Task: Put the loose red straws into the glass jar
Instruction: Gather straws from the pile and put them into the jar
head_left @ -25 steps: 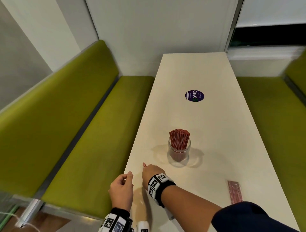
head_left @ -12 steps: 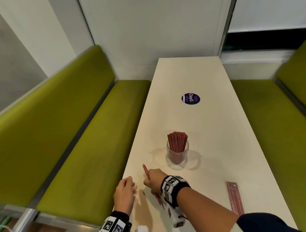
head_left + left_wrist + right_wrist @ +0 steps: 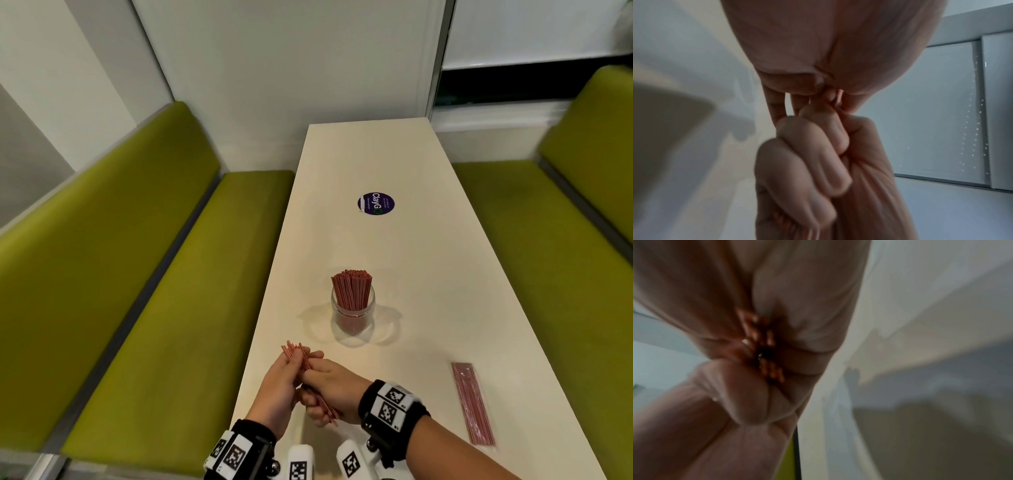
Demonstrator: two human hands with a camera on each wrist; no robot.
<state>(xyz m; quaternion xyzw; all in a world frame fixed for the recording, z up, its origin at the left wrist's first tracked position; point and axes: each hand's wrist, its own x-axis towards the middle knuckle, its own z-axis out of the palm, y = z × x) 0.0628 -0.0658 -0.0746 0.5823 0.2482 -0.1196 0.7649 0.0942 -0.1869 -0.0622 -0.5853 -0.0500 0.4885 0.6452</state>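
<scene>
Both hands, left point(image 3: 279, 387) and right point(image 3: 330, 389), clasp the straws point(image 3: 297, 356) (likely evening their ends) before the jar point(image 3: 352, 310).

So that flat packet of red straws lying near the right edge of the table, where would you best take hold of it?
Probably at the middle of the packet of straws, from above, with fingers across its narrow width. It lies flat and long on the table, so a grip near one end would likely let it droop.
</scene>
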